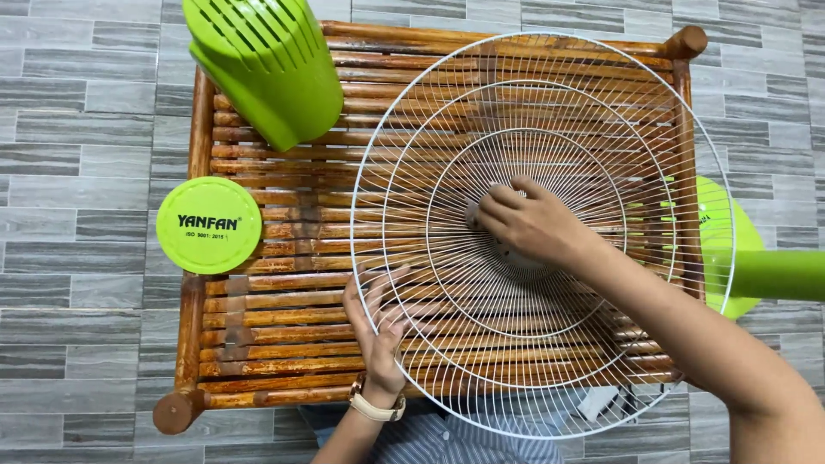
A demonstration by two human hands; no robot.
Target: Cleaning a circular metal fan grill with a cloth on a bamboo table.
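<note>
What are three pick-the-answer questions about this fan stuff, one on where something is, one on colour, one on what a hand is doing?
1. Where does the round green cap lie?
A. at the wooden table's left edge
B. inside the wire fan guard
C. under the right hand

2. What colour is the wire fan guard?
A. green
B. white
C. black

3. What is the left hand doing?
A. resting on the floor
B. gripping the guard's rim
C. lifting the green motor cover

Answers: 1 A, the cap sits left of the slats. 2 B, its wires are white. 3 B, the fingers curl around the lower-left rim.
</note>
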